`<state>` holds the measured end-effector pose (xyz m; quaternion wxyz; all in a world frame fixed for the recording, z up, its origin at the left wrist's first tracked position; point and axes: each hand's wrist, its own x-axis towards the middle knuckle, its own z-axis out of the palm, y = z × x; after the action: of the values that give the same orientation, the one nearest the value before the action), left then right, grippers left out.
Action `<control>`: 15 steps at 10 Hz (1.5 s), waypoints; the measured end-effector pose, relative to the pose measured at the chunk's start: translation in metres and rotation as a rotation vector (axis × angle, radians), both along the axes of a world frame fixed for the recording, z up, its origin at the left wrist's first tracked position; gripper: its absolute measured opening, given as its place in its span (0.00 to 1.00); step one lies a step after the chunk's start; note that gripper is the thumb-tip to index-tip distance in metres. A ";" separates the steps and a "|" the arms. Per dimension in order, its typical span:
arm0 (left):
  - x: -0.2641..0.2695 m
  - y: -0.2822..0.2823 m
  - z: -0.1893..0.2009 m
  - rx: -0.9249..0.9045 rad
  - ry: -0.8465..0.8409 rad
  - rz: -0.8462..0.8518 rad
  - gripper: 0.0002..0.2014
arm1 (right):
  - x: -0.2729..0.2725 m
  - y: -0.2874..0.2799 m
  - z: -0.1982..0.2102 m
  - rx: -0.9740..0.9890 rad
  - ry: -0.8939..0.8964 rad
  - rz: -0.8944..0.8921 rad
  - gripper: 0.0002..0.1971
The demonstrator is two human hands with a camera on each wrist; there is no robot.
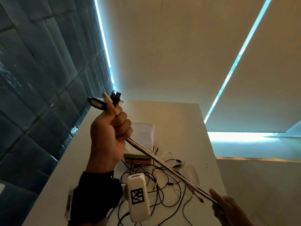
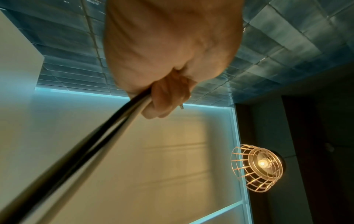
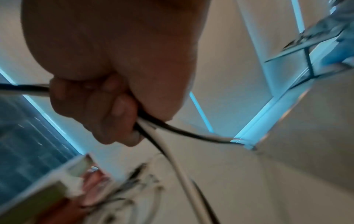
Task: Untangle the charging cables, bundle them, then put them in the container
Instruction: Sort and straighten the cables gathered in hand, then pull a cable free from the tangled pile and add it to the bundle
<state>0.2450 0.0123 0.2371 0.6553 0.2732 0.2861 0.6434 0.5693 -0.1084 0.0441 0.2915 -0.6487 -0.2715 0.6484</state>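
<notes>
My left hand [image 1: 112, 128] is raised in a fist around a bundle of black and white cables [image 1: 164, 163], with several plug ends [image 1: 107, 100] sticking out above the fist. The bundle runs taut, down and right, to my right hand [image 1: 228, 207], which grips it near the lower right corner. In the left wrist view the cables [image 2: 91, 147] leave the curled fingers [image 2: 164, 103] as a dark and pale strand. In the right wrist view my right hand [image 3: 114, 115] is curled round black and white cables [image 3: 172, 160] that hang below it.
Below the hands a white table [image 1: 187, 124] carries a tangle of thin dark wires [image 1: 162, 190], a folded white cloth [image 1: 143, 132] and a flat green and brown object [image 1: 138, 158]. Dark blue tiles [image 1: 32, 79] cover the wall at left. A caged lamp [image 2: 258, 166] glows overhead.
</notes>
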 end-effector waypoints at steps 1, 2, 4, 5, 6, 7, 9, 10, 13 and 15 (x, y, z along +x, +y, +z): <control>-0.004 0.004 0.001 -0.027 -0.009 -0.003 0.22 | 0.090 -0.002 -0.087 -0.277 0.265 0.125 0.37; 0.001 0.001 0.002 -0.037 0.027 -0.046 0.19 | 0.071 0.006 -0.086 0.045 0.231 0.034 0.15; -0.003 0.000 0.011 -0.025 0.056 -0.111 0.23 | -0.013 0.074 -0.013 0.352 -0.808 0.565 0.10; -0.006 -0.001 0.009 -0.041 0.068 -0.100 0.23 | -0.030 0.120 -0.039 0.565 -0.896 0.476 0.07; -0.013 -0.001 0.008 -0.052 0.071 -0.094 0.24 | -0.045 0.149 -0.059 0.536 -0.984 0.557 0.10; -0.020 -0.003 0.006 -0.070 0.080 -0.093 0.23 | -0.052 0.157 -0.077 0.421 -1.086 0.727 0.12; -0.027 -0.001 0.001 -0.085 0.077 -0.083 0.25 | -0.060 0.150 -0.084 0.440 -1.297 0.919 0.13; -0.025 0.000 0.000 -0.088 0.088 -0.075 0.24 | -0.054 0.152 -0.075 0.529 -1.203 0.885 0.09; -0.003 0.007 -0.008 -0.040 0.260 -0.072 0.19 | -0.106 0.165 0.048 0.736 -0.073 0.034 0.13; 0.011 0.008 -0.019 -0.093 0.494 -0.067 0.13 | -0.164 0.144 0.123 0.917 0.161 0.094 0.05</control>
<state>0.2560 0.0203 0.2184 0.5986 0.4009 0.4576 0.5211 0.4049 0.0352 0.1667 0.5385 -0.3874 -0.5359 0.5223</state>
